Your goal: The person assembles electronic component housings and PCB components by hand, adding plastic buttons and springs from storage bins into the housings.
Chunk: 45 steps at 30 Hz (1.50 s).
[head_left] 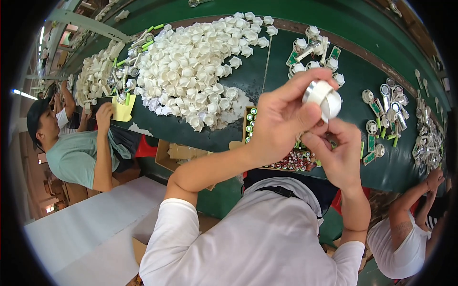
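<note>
A white, rounded plastic piece with a shiny silver ring (331, 103) is held up above the near side of the green workbench (214, 141). My left hand (280, 117) is closed around it, with thumb and fingers on its sides. Just below, my right hand (342, 151) is closed in a pinch near the piece's lower end; what lies between those fingertips is mostly hidden. Under my hands stands an open box of green-wrapped cells (250, 123) and small parts with red wires (299, 161). A big heap of white petal-shaped cups (181, 71) covers the bench to the left.
Part-built units with white cups and green boards (313, 50) lie at the far side. Silver units (395, 106) and a denser pile (426, 136) are on the right. One co-worker (76, 159) sits at left, another (397, 245) at right. A cardboard box (174, 155) stands below the bench edge.
</note>
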Tool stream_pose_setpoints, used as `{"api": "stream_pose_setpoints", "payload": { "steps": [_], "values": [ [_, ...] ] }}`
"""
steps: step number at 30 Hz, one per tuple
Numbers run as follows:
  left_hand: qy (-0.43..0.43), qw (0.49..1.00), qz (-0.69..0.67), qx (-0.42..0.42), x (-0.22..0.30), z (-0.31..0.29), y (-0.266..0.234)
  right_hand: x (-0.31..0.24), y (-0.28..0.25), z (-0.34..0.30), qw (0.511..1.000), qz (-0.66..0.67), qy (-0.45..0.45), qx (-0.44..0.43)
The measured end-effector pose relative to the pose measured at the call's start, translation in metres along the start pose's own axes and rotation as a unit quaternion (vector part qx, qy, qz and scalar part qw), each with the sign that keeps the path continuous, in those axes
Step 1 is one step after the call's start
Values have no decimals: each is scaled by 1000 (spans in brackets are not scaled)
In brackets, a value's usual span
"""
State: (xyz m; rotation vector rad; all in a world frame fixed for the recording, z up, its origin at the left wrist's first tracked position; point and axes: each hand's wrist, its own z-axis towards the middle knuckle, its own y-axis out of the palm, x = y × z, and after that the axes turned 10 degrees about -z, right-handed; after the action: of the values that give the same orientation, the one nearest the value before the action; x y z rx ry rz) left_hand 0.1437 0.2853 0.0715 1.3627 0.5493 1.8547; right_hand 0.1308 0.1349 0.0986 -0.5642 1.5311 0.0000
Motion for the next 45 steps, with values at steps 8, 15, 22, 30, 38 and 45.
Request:
{"api": "stream_pose_setpoints", "payload": {
  "steps": [8,15,22,30,38,45],
  "values": [
    [115,973,100,172,-1,137,-36,37,-19,44,924,-224,-172,258],
    [212,884,317,269,21,272,-63,69,-13,29,943,-297,-150,25],
    [-62,745,662,52,-25,192,-111,72,-11,31,857,-456,-241,8],
    [-128,664,734,-56,-46,82,-92,66,-1,23,759,-588,-280,-13],
    [-63,761,645,-27,-24,58,-110,72,-18,21,892,-371,-243,-84],
    [-177,783,596,-25,-17,48,-117,66,-33,11,973,-144,-128,-128]
  ]
}}
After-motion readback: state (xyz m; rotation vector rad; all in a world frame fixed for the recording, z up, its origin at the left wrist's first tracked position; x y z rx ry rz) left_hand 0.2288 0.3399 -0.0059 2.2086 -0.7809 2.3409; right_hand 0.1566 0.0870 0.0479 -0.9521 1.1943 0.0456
